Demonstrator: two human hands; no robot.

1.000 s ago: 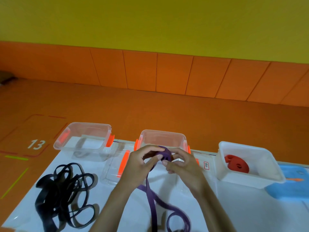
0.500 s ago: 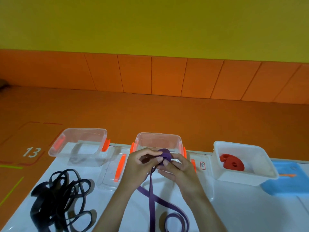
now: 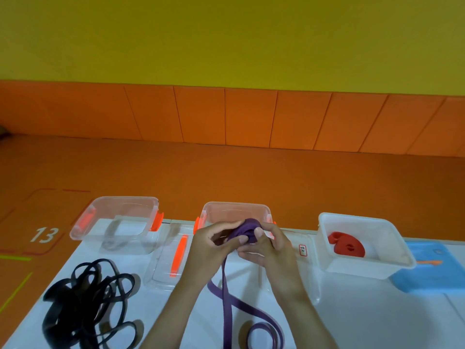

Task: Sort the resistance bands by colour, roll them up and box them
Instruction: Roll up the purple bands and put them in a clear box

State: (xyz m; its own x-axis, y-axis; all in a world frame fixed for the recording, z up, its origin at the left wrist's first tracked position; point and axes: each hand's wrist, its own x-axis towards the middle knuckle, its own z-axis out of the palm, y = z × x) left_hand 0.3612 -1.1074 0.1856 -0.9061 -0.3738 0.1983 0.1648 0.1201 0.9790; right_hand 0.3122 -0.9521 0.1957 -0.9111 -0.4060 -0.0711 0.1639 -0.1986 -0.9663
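The purple band (image 3: 245, 226) (flat, matte rubber) is partly wound into a thick coil, pinched between the left hand (image 3: 211, 245) and right hand (image 3: 271, 248) above the white bench (image 3: 352, 311), its loose tail looping down. Just behind stands a clear plastic box (image 3: 236, 210) — tangled black bands (image 3: 85, 303) lie left.

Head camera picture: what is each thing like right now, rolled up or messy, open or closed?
purple band: half rolled, loose tail on table
left hand: pinches the purple roll
right hand: pinches the purple roll
black bands: unrolled, tangled heap
red band: rolled, inside open white box
left clear box: open
middle clear box: open
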